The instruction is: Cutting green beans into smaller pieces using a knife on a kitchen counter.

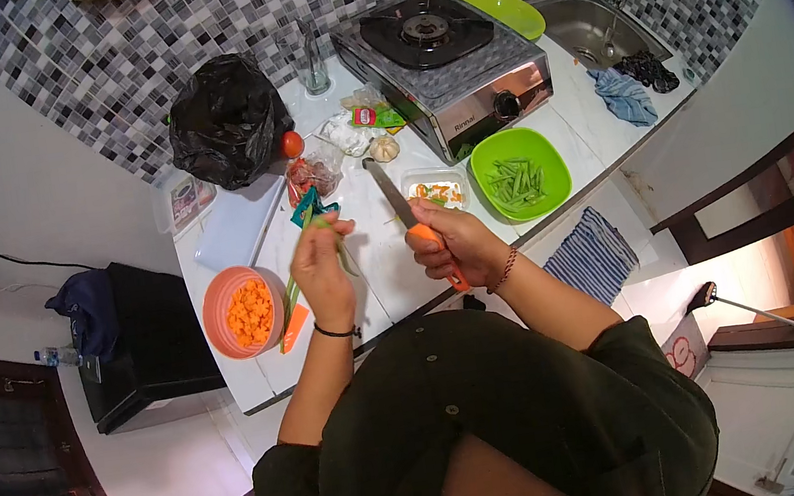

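Note:
My right hand (462,244) is closed around the orange handle of a knife (392,191), its blade pointing up and away over the counter. Raised to its left, my left hand (322,270) has its fingers closed on a thin green stalk (348,257); the exact kind is unclear. Beside that hand stands a pink bowl (213,317) of diced carrot (250,313). More green stalks (290,300) and a flat orange piece (295,328) lie by the bowl. A lime-green bowl (556,159) to the right holds cut green beans (516,182).
Behind my hands are a small tray (456,180) of chopped bits, a garlic bulb (384,149), a tomato (292,144), a black plastic bag (228,120) and a glass bottle (315,73). A gas stove (458,104) stands at the back, a sink (587,17) at the far right.

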Tool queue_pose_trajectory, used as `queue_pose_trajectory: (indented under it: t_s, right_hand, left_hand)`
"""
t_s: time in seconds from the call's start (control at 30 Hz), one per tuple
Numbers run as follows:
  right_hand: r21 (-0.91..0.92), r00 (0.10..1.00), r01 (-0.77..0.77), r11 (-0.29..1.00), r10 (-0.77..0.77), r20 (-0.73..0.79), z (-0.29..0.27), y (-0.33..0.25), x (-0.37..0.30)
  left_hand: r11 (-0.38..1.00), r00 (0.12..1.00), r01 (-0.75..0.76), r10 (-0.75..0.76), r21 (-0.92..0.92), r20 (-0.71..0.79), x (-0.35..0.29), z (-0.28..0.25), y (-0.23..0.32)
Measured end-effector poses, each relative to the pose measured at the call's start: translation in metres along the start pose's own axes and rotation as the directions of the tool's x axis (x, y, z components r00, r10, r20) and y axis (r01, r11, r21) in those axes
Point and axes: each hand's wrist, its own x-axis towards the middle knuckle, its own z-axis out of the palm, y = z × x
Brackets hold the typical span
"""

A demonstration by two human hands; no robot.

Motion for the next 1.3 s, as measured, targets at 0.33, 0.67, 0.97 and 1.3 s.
queue_pose_trajectory:
  t_s: [0.33,0.67,0.97,1.3]
  right_hand:
    - [-0.999,0.732,-0.016,0.048,-0.68,-0.045,-0.081,0.0,0.035]
    - [-0.423,0.934,0.245,0.872,-0.329,-0.138,-0.006,0.051,0.036]
    - [-0.253,0.922,0.237,0.938,-0.299,-0.245,0.01,0.05,0.042]
    - [-0.145,0.933,0.15,0.978,-0.188,-0.306,0.001,0.038,0.047]
  left_hand:
    - [0.769,0.953,-0.083,-0.124,-0.634,-0.275,0.042,-0.038,0.035]
    - [0.605,0.963,-0.201,-0.024,-0.771,-0.27,0.042,-0.015,0.049]
    - [0.599,0.969,-0.194,-0.005,-0.777,-0.246,0.04,-0.002,0.043]
    - [0.581,0.981,-0.137,-0.032,-0.802,-0.191,0.038,-0.006,0.03]
